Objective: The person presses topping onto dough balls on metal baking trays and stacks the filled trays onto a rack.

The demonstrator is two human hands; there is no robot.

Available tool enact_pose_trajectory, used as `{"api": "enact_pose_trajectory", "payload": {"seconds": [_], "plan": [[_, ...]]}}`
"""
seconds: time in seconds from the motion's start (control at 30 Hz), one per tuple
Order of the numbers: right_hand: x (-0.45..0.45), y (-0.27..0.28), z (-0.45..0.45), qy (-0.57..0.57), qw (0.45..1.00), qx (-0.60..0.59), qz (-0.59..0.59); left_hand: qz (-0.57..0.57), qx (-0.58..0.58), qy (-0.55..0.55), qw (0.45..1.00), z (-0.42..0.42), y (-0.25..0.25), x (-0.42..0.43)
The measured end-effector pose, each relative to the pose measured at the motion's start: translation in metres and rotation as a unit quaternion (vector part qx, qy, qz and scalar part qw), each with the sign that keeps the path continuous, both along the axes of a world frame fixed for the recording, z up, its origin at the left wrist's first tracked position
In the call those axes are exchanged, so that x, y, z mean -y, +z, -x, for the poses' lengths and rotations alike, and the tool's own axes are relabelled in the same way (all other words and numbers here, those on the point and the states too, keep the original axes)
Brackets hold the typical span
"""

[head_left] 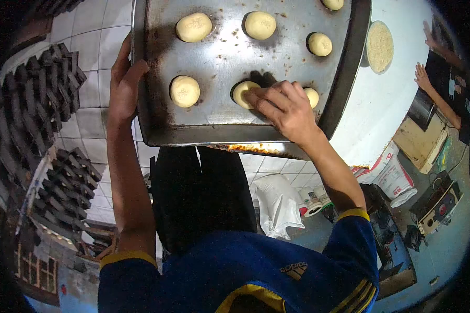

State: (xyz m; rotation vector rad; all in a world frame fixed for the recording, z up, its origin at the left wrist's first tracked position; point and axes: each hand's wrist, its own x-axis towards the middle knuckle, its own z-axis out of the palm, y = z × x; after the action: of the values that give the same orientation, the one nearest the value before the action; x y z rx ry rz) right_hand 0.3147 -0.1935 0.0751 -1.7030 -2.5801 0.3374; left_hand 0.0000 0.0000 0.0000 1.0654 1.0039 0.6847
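Head view: a scuffed, brown-stained metal tray [219,68] with raised sides is dotted with smooth, pale, roundish dough balls [193,27]. Its left edge is gripped by the left hand [125,88], thumb hooked over the rim. One near-row ball [241,95], right at the fingertips, is touched by the half-curled right hand [287,108]; whether it's actually pinched can't be told.

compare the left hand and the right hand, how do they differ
The left hand grips the tray by its left edge; the right hand has its fingers at a dough ball. The left hand shows mostly outside the tray, while the right hand is over its surface. Both are bare.
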Motion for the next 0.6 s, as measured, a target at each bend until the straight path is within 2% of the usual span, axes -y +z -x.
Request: {"api": "enact_pose_trajectory", "payload": {"seconds": [0.1, 0.2, 0.3, 0.43, 0.5, 0.57, 0.6], "plan": [[0.002, 0.006, 0.001, 0.020, 0.998, 0.044, -0.030, -0.016, 0.020, 0.016, 1.000, -0.014, -0.002, 0.002], [0.009, 0.004, 0.009, 0.016, 0.997, 0.052, -0.059, -0.028, -0.010, 0.040, 0.999, -0.012, 0.003, 0.005], [0.010, 0.013, 0.008, 0.016, 0.998, 0.064, -0.008, -0.029, 0.020, 0.016, 0.999, -0.007, -0.001, 0.002], [-0.006, 0.039, -0.006, -0.014, 0.998, 0.016, 0.054, -0.003, 0.024, 0.021, 0.999, -0.008, 0.009, 0.003], [-0.022, 0.049, -0.056, -0.101, 0.989, -0.026, -0.107, -0.008, 0.020, 0.028, 0.999, -0.010, 0.013, 0.003], [-0.039, 0.059, -0.115, -0.225, 0.937, -0.045, -0.265, -0.010, 0.011, 0.038, 0.999, -0.013, 0.016, 0.005], [-0.043, 0.070, -0.147, -0.300, 0.906, 0.071, -0.290, -0.010, 0.012, 0.035, 0.999, -0.012, 0.017, 0.005]]}}
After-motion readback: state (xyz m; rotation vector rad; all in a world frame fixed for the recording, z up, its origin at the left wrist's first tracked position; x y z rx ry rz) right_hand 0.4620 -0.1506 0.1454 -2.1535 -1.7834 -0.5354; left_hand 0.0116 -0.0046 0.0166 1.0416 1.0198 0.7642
